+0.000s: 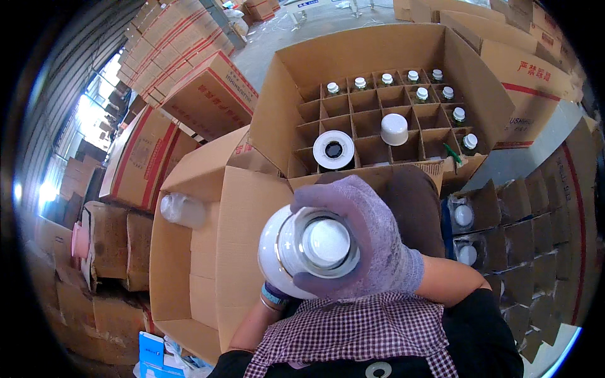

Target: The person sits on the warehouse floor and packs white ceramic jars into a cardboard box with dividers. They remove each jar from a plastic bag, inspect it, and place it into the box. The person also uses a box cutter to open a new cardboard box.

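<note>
White vessel [296,249] near carton [372,55] of bottles [422,94]

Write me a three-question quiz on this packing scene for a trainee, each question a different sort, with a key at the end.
1. Multiple choice: what covers the right grip holding the white bottle?
A) nothing
B) a grey glove
C) a bright yellow glove

2. True or false: the translucent item lies in the open box, to the left of the divided box.

3. Fill the gap: the small bottles standing in the divided box have ____ caps.

Key:
1. B
2. True
3. white
</note>
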Action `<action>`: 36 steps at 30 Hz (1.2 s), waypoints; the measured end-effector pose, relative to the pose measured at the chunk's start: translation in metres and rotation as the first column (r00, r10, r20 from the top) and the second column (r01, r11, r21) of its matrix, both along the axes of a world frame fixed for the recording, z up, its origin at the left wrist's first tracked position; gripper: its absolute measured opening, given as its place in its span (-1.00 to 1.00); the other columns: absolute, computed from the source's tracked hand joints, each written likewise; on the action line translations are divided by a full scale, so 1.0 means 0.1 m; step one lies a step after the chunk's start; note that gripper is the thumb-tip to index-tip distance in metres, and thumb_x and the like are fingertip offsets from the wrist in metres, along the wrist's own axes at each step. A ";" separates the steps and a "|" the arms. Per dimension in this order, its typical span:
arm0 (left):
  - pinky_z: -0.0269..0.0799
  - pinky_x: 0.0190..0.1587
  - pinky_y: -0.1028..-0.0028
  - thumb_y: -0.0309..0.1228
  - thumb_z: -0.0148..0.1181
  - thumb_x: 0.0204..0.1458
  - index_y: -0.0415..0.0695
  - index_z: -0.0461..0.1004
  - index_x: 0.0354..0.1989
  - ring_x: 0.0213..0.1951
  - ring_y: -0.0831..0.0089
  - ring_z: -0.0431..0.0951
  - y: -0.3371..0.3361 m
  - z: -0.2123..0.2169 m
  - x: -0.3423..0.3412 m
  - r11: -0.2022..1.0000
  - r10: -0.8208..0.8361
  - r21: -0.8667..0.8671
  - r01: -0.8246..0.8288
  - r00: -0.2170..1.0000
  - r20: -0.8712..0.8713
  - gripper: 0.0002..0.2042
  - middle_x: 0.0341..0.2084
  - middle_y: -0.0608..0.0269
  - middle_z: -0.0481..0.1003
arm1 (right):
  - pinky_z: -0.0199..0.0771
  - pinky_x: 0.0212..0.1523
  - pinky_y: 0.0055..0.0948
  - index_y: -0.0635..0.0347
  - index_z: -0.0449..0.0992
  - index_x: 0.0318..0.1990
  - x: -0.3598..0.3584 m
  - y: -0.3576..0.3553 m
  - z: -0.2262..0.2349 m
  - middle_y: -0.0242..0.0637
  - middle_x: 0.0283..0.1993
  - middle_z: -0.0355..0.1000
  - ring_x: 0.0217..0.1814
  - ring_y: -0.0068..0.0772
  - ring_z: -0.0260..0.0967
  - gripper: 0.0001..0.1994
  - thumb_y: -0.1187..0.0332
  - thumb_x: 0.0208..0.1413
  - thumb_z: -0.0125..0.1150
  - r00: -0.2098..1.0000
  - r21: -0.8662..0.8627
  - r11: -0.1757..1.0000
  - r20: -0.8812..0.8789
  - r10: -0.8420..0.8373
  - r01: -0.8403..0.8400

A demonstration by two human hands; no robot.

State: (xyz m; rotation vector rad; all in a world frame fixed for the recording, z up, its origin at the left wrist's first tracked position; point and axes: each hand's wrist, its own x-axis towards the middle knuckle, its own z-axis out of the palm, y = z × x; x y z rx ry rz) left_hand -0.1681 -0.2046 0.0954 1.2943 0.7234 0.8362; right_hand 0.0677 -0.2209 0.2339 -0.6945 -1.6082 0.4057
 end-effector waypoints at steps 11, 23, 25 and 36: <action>0.09 0.44 0.15 -0.15 0.24 0.19 -0.05 0.01 0.49 0.42 0.19 0.17 -0.03 0.03 -0.16 0.911 -0.100 -0.369 0.184 0.966 0.237 -0.24 0.42 0.08 0.15 | 0.38 -0.09 -0.21 0.13 0.51 -0.02 -0.12 -0.04 -0.04 -0.23 -0.15 0.49 -0.13 -0.17 0.45 -0.38 0.15 -0.32 0.58 0.966 0.122 0.959 0.037 0.254 -0.257; 0.18 0.38 -0.02 -0.01 0.09 0.25 -0.06 0.05 0.46 0.39 0.01 0.19 0.15 -0.09 -0.13 0.919 0.120 -0.379 0.111 0.836 0.535 -0.31 0.40 0.09 0.18 | 0.36 0.18 -0.19 0.22 0.52 0.05 0.19 0.71 -0.45 -0.09 0.08 0.46 0.13 -0.04 0.39 -0.35 0.24 -0.30 0.56 0.996 -0.095 0.995 0.080 0.050 -0.042; 0.22 0.36 -0.02 -0.01 0.12 0.25 -0.08 0.04 0.45 0.37 0.05 0.21 0.20 -0.21 -0.12 0.884 0.261 -0.467 -0.014 0.844 0.469 -0.30 0.38 0.04 0.18 | 0.25 0.33 -0.20 0.20 0.46 0.16 0.26 1.01 -0.47 -0.06 0.18 0.39 0.28 0.02 0.30 -0.34 0.25 -0.18 0.48 0.957 -0.545 0.789 -0.102 0.272 -0.283; 0.33 0.32 0.05 -0.03 0.15 0.24 -0.20 0.11 0.40 0.28 0.08 0.35 0.39 -0.30 -0.54 0.836 0.526 -0.413 -0.361 0.740 0.419 -0.31 0.28 -0.01 0.29 | 0.28 0.28 0.15 0.01 0.41 0.19 1.38 2.02 -1.30 -0.10 0.26 0.28 0.30 0.19 0.24 -0.31 0.32 -0.21 0.49 0.751 -0.473 0.794 0.660 0.032 0.382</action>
